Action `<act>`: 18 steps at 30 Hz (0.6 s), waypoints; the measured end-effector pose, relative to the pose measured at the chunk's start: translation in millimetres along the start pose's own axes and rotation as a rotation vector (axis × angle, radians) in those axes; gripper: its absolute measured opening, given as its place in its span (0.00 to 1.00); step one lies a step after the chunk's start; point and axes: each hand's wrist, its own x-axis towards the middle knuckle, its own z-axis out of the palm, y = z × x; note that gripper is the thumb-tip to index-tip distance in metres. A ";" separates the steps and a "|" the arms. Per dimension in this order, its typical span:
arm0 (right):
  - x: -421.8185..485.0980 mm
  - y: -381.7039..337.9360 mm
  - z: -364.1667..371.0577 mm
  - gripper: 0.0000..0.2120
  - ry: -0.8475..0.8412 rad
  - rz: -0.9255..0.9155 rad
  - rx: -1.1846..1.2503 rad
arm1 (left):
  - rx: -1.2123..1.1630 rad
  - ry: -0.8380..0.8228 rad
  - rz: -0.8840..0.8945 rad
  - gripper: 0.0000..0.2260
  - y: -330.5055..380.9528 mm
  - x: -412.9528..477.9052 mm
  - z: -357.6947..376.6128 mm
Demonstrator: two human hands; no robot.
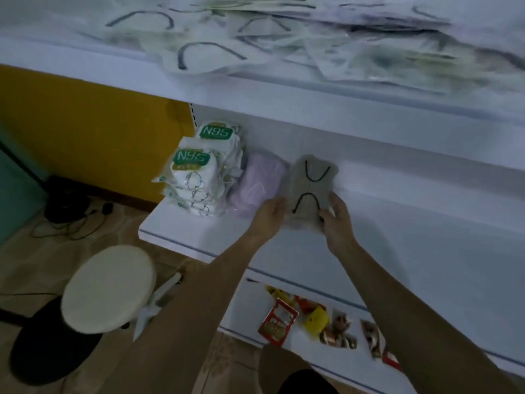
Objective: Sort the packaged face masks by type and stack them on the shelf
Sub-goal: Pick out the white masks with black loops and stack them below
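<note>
With the left hand point(270, 213) and right hand point(336, 220) gripping either side of the grey masks point(311, 189) on the shelf point(397, 223), best square them just right of the pink masks point(260, 184) before letting go.

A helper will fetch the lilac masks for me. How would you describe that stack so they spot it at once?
Find the middle white shelf, left end. The lilac mask stack lies there between the N95 packs and the grey pack. It alone is pale purple, with no green label and no black ear loops.
</note>
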 end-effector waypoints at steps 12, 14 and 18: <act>86.5 38.4 19.2 0.25 -0.100 0.141 -0.326 | 1.037 -0.021 0.066 0.23 -86.3 101.3 -22.6; 86.6 44.0 22.0 0.28 -0.117 0.186 -0.369 | 1.034 -0.039 0.057 0.25 -85.2 102.3 -26.4; 89.3 44.5 26.7 0.23 -0.166 0.137 -0.485 | 0.925 0.020 0.134 0.24 -81.0 96.8 -30.7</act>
